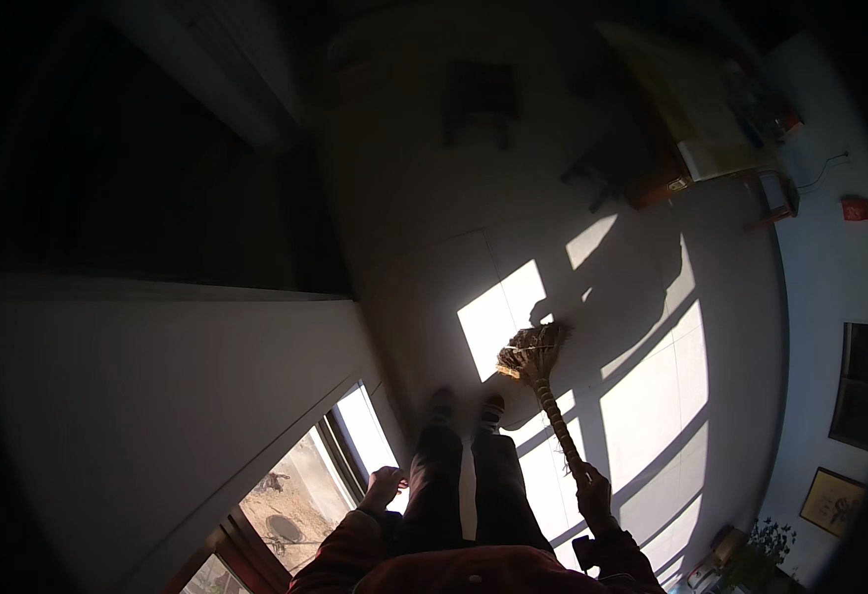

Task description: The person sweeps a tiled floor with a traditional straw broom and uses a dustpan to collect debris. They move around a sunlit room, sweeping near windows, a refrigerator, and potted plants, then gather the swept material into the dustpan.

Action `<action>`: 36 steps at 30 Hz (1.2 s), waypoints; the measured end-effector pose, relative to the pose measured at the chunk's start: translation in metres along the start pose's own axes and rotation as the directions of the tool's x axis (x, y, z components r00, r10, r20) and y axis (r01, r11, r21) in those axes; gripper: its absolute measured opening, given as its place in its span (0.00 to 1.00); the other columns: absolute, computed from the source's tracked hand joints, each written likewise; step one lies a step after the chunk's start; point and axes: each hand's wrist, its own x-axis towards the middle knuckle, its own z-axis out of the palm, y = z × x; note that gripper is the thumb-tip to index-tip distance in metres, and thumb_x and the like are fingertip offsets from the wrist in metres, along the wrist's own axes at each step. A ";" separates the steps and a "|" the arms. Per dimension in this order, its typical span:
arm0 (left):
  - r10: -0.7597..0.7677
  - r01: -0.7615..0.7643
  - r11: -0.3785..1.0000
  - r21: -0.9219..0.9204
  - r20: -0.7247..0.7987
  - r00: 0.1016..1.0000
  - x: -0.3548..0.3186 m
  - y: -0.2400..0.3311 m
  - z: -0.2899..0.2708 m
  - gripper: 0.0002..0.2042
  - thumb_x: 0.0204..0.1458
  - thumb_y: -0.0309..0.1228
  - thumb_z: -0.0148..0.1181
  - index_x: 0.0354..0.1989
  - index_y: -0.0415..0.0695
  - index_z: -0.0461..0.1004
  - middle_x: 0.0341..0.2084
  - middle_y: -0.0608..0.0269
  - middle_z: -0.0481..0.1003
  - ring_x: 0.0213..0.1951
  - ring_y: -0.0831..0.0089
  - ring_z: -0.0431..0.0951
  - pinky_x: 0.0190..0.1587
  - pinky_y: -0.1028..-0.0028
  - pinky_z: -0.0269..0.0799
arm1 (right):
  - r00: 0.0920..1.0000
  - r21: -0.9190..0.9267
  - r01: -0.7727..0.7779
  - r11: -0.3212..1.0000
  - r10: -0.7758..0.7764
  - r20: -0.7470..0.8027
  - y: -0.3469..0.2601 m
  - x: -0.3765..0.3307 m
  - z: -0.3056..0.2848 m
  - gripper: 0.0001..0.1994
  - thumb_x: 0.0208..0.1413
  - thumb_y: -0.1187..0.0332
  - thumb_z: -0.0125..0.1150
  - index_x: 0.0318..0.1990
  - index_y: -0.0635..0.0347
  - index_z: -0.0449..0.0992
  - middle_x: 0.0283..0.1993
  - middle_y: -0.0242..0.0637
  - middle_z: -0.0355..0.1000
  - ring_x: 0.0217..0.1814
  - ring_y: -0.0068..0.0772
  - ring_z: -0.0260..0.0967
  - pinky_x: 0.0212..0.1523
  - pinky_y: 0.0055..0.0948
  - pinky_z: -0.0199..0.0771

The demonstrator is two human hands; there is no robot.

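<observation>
Red-sleeved forearms, yours, enter at 6 o'clock, above dark trousers and feet on the pale tiled floor (424,198).

Right hand (592,495): clenched around the upper end of a straw broom (545,381).
Broom: long axis runs from your right hand toward 11 o'clock, bristle head resting on the floor just ahead of your right foot, at the edge of a sunlit patch.
Left hand (385,487): hangs at your side, well apart from the broom, holding nothing; fingers loosely curled.

Nearer hand to the broom: the right.

Surroundings: window (300,500) at 7 o'clock; bench (696,124) at 1 o'clock, yellow-topped and cluttered; small red box (856,208) on the wall at 2 o'clock; dark framed pictures (862,386) at 3 to 4 o'clock; potted plant (766,549) at 5 o'clock.
</observation>
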 end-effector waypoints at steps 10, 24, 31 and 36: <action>0.039 -0.040 0.999 -0.007 -0.106 0.994 -0.006 0.036 0.020 0.13 0.55 0.36 0.48 0.32 0.38 0.74 0.25 0.61 0.78 0.28 0.72 0.80 0.28 0.74 0.74 | 0.876 -0.038 0.395 0.918 -0.388 -0.286 -0.177 0.314 0.047 0.15 0.60 0.58 0.47 0.46 0.54 0.74 0.36 0.47 0.75 0.40 0.49 0.73 0.39 0.40 0.72; 0.213 -0.207 0.938 0.280 0.007 0.977 0.023 0.083 0.090 0.20 0.57 0.44 0.50 0.35 0.34 0.72 0.25 0.56 0.77 0.25 0.71 0.78 0.26 0.72 0.74 | 1.000 -0.346 0.020 0.938 -0.021 0.001 0.130 0.100 -0.001 0.18 0.61 0.68 0.43 0.58 0.56 0.61 0.44 0.48 0.73 0.37 0.55 0.73 0.36 0.52 0.73; 0.251 -0.257 0.952 0.169 0.057 0.966 0.030 0.138 0.108 0.13 0.57 0.39 0.51 0.37 0.40 0.73 0.25 0.62 0.77 0.25 0.74 0.77 0.25 0.74 0.71 | 0.948 -0.024 -0.280 0.960 0.272 -0.164 0.176 -0.029 -0.065 0.11 0.59 0.65 0.46 0.43 0.59 0.71 0.36 0.49 0.73 0.35 0.54 0.72 0.34 0.49 0.71; 0.222 -0.230 0.942 0.243 0.060 0.973 0.031 0.170 0.121 0.12 0.58 0.39 0.50 0.37 0.42 0.73 0.24 0.62 0.76 0.24 0.75 0.77 0.24 0.74 0.72 | 0.960 -0.072 -0.091 0.993 0.068 -0.272 0.113 -0.006 -0.078 0.12 0.62 0.60 0.47 0.38 0.59 0.72 0.32 0.47 0.74 0.34 0.54 0.72 0.31 0.47 0.68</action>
